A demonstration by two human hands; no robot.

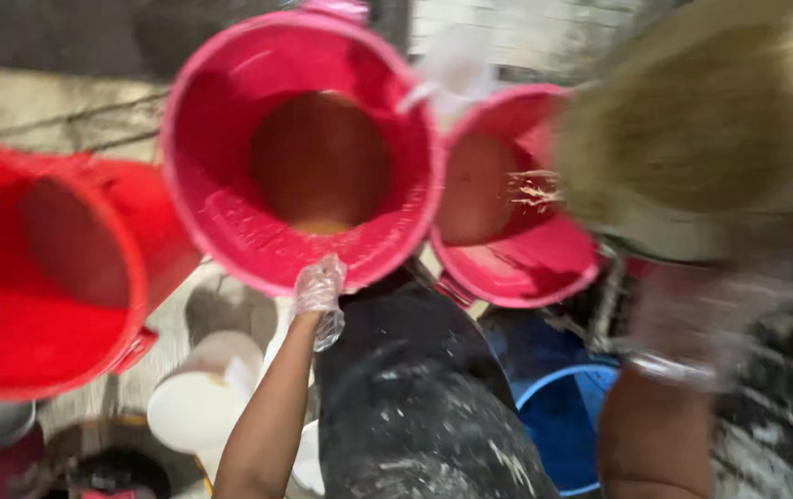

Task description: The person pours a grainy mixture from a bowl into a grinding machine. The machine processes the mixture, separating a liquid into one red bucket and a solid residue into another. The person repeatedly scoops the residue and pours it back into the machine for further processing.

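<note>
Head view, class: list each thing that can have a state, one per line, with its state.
Left hand: gloved, gripping the pink tub's rim.
Right hand: gloved, blurred, under a tilted tan container.
Large pink plastic tub: open, brownish liquid inside.
Smaller pink plastic tub: open, receiving pale pieces.
Red plastic bin: open.
Blue plastic bucket: open.

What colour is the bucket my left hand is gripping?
Pink bucket, held at its rim by the gloved left hand; head view.

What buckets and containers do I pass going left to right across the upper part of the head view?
Red bucket → large pink bucket, its rim gripped by the gloved left hand → smaller pink bucket → blurred tan container held up by the right hand.
</note>
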